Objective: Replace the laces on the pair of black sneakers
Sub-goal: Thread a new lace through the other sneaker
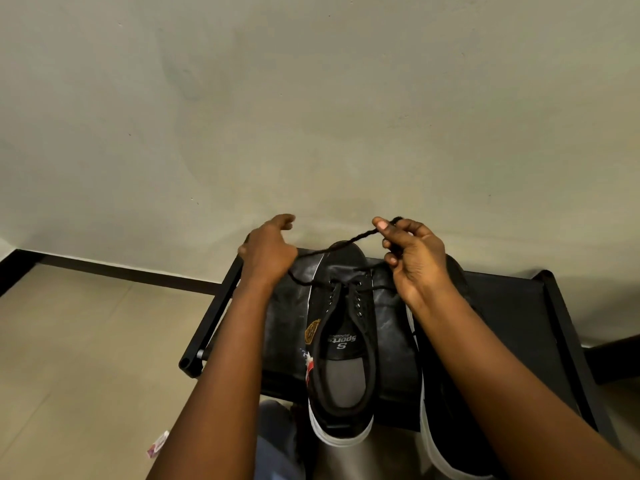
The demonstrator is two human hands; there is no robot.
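Note:
A black sneaker (346, 341) with a white sole lies on the black bench (512, 306), toe toward the wall. A black lace (349, 241) runs through its eyelets near the toe. My right hand (412, 258) pinches one lace end between thumb and fingers, raised above the toe. My left hand (266, 251) grips the other lace end, which runs from the eyelets up under its palm. The second black sneaker (450, 393) lies beside the first on the right, mostly hidden under my right forearm.
The bench stands against a pale wall with a dark skirting board (121, 271). Beige tiled floor (86, 358) lies to the left, with a small pink wrapper (157, 445) on it. My knee in blue cloth (277, 441) is below the bench's near edge.

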